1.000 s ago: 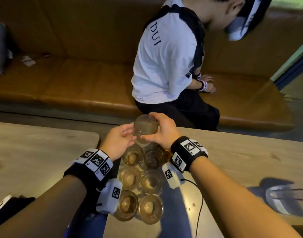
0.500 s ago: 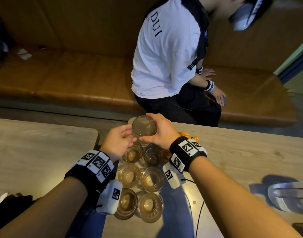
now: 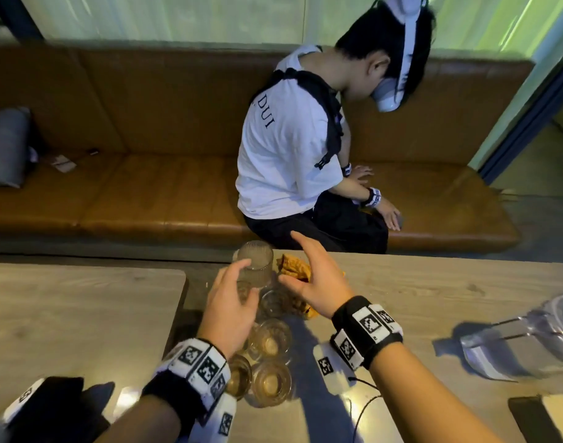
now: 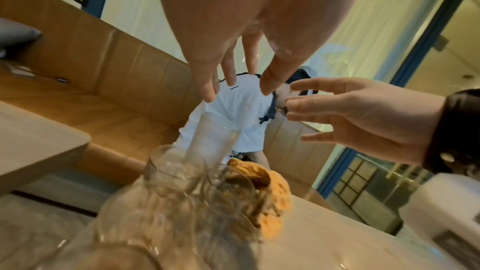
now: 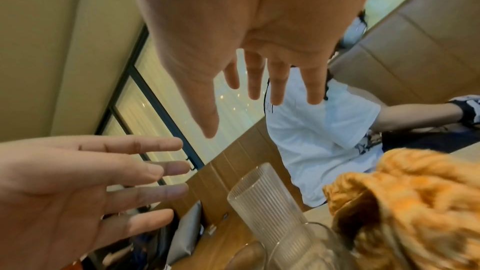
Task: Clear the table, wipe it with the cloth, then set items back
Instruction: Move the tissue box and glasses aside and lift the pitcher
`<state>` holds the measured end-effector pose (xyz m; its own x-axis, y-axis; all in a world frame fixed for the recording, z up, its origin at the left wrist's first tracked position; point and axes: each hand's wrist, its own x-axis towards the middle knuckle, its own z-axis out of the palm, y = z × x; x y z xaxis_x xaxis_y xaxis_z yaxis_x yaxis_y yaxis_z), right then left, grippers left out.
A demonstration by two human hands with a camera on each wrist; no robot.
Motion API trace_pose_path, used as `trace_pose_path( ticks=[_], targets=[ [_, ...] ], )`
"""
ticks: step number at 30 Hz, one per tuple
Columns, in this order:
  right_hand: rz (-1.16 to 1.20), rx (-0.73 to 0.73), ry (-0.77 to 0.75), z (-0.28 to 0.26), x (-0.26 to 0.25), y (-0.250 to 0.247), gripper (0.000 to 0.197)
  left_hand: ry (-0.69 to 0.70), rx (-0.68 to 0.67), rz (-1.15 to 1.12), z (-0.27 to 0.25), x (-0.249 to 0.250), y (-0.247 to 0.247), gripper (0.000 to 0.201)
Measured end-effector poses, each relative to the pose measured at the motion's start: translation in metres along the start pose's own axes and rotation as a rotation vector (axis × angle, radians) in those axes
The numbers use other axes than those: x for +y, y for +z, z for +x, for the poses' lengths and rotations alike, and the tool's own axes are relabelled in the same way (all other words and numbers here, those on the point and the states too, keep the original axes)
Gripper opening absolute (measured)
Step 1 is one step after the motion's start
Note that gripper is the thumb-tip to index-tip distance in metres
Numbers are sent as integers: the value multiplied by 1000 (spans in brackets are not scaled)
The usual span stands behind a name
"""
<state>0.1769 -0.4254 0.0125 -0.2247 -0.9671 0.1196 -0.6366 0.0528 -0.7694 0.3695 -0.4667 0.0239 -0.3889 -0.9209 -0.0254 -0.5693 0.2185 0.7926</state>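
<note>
Both hands have let go of the ribbed glass that they gripped a moment ago; it now stands stacked on another at the table's far edge, at 12 o'clock of the tumblers. The left hand and right hand hover beside it with fingers spread, holding nothing. The orange cloth lies at the glass's 3 o'clock; the tumblers look empty.

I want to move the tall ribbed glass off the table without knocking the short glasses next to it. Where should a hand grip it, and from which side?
Grip the tall ribbed glass around its upper wall. It stands upright, well above the short round glasses crowded at its near side, so only the top is free. Probably come from above or from the left, since the orange cloth lies on its right. Both the left hand and the right hand are open beside it.
</note>
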Motion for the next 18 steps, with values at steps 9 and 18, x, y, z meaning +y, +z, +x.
trace_pose_path(
  ticks=[9,18],
  targets=[
    [-105,288,129,-195,4,-93,64,357,-253,-58,-91,79,76,48],
    [-16,790,460,-298,56,-217,62,498,-533,-68,-146,169,168,46]
  ],
)
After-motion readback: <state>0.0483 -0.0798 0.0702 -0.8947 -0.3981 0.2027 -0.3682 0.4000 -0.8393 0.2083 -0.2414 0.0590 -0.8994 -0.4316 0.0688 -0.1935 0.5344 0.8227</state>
